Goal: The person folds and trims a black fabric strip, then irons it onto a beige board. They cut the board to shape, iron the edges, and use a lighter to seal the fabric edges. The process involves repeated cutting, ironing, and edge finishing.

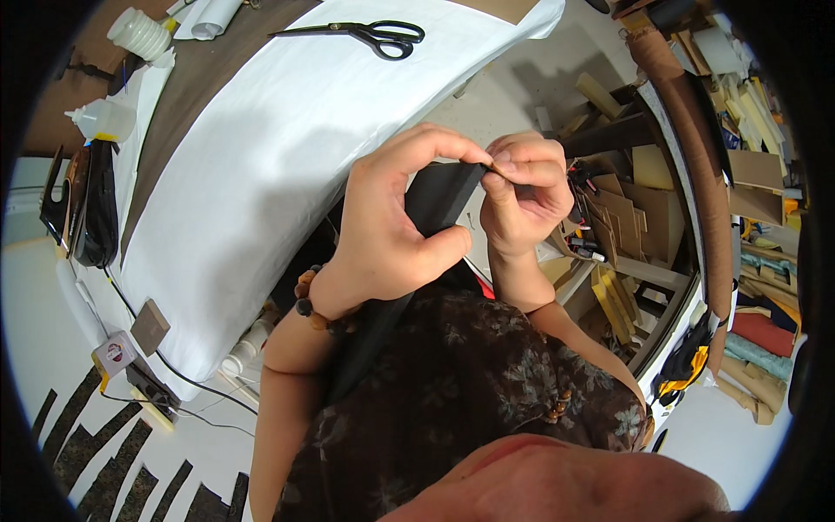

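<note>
Through the head camera I see the black strip held up in front of the wearer's chest, just off the edge of the table — a matte, flat-faced piece with a straight edge, tilted between the two hands. The left hand curves round it in a wide C, thumb against its lower part and index fingertip meeting its upper corner. The right hand pinches that same corner, thumb and forefinger pressed together; I cannot tell what the thin brownish sliver there is. A bracelet of rounded beads circles the left wrist, above a dark garment printed with pale leaves.

Beside the hands I have a smooth white sheet bowed by the lens, with black scissors lying on it — long blades, looped handles. To the right stands a brown fabric-like roll, softly creased.
</note>
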{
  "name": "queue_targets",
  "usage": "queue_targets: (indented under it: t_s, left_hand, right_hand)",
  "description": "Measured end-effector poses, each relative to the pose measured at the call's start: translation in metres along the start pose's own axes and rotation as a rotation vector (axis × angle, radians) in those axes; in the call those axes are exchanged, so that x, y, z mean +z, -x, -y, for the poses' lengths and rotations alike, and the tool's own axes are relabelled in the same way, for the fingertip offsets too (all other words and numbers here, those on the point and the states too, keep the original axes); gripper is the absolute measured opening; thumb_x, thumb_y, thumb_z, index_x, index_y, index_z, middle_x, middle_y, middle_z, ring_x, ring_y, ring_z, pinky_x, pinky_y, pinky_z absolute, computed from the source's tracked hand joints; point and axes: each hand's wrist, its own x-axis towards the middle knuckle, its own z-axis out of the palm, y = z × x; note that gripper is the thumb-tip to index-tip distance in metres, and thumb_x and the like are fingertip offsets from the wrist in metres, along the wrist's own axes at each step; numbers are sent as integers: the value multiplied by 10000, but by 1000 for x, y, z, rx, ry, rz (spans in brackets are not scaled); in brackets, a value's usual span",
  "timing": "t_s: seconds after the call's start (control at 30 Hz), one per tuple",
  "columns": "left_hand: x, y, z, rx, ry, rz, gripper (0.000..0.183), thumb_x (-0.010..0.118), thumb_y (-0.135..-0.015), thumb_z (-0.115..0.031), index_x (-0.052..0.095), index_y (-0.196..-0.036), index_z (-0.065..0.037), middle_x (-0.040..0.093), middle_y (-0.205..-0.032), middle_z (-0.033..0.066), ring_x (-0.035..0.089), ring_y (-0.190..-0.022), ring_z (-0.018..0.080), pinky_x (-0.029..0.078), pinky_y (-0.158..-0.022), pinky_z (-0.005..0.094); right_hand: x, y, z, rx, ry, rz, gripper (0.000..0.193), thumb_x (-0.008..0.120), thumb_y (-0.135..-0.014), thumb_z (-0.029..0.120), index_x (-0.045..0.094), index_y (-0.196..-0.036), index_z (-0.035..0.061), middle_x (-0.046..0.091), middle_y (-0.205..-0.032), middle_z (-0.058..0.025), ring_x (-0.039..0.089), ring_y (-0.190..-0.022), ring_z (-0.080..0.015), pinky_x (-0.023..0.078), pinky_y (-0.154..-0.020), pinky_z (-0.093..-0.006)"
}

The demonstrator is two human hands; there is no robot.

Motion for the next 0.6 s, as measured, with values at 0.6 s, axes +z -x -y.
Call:
queue_targets:
  t_s: [0.6]
  left_hand:
    - [7,1,7,20,149,37,491,554,-587,42,581,-1076,76,578,-1063,143,549,-1004,186,422,-925,305]
  right_hand:
    - [-11,0,16,161,-116,93,306,840,-699,25,650,-939,6,599,-953,-116,598,-845,-178,488,-728,-279]
